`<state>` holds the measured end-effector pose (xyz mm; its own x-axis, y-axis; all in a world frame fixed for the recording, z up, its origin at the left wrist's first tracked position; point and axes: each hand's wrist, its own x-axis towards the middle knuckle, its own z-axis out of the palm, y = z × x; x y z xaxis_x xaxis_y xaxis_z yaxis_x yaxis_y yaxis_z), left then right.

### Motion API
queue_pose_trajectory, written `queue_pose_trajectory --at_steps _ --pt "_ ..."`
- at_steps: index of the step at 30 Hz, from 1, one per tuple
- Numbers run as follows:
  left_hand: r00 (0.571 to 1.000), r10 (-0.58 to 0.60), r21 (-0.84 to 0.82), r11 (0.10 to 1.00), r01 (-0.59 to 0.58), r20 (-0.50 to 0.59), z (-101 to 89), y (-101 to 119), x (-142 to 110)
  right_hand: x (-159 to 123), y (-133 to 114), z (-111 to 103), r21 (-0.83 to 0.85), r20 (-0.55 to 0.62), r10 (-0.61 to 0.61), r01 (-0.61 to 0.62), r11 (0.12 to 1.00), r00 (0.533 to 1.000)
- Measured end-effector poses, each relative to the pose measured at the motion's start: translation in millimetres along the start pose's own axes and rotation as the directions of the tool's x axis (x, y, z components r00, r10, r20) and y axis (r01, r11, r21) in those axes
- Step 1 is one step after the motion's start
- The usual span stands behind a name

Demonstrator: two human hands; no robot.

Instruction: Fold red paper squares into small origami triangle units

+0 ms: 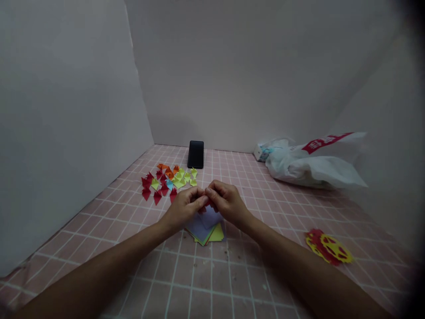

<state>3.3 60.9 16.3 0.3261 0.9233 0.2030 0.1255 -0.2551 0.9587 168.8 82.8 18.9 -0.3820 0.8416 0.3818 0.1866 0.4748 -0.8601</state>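
My left hand (pixel 186 206) and my right hand (pixel 226 199) meet at the middle of the table, fingertips together, pinching a small red paper piece (pixel 206 204) between them. Most of that piece is hidden by my fingers. Just below my hands lies a stack of coloured paper squares (pixel 207 228), lilac on top with green and yellow edges showing. Behind my left hand is a spread of several small folded paper triangles (pixel 166 179) in red, orange, yellow-green and light blue.
A black phone (pixel 195 154) leans against the back wall. A white plastic bag with red print (pixel 312 164) lies at the back right. A red and yellow paper cut-out (pixel 328 247) sits at the right. The pink tiled tabletop (pixel 212 283) has white walls on three sides.
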Motion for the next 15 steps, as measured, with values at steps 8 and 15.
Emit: queue_pose_trajectory --at_steps 8,15 --pt "0.999 -0.033 0.011 0.999 0.033 0.010 -0.8 4.7 -0.5 1.7 0.6 1.3 0.071 0.057 0.028 -0.032 0.997 0.998" --pt "0.996 -0.082 -0.039 0.996 0.083 0.034 0.0 1.4 -0.1 -3.8 1.0 6.2 -0.015 -0.090 0.002 -0.003 1.000 0.996"
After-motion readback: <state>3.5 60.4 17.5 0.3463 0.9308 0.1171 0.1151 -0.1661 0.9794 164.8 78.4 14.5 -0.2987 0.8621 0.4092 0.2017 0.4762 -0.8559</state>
